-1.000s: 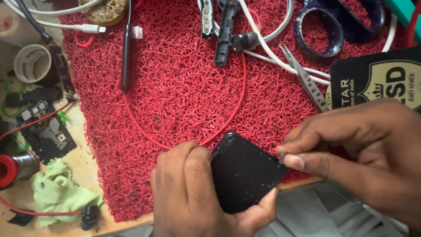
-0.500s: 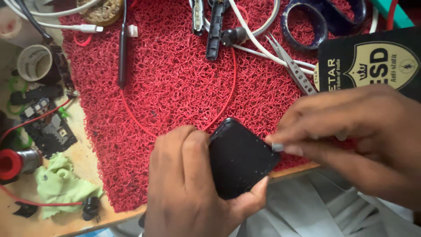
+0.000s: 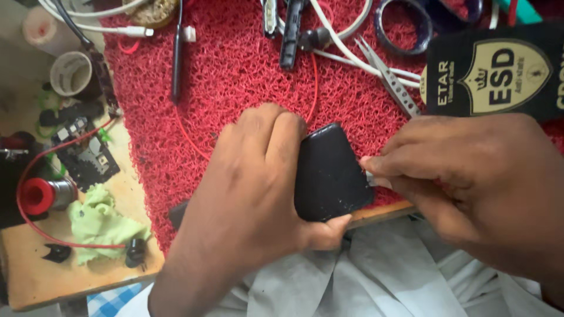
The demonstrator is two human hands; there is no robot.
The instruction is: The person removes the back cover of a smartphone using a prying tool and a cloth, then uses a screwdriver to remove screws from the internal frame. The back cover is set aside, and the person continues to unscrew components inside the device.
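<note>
Left hand (image 3: 252,188) half-covering black case (image 3: 329,176), right hand (image 3: 470,176) pinching edge

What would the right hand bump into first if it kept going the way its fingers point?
The right hand points leftward, pinching a small metal tip against the black case. That case, held by the left hand, comes first, though depth is unclear.

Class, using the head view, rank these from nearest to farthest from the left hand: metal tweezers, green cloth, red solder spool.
1. Green cloth, on the wooden bench beside the left hand.
2. Metal tweezers, upper right on the red mat.
3. Red solder spool, far left.
</note>
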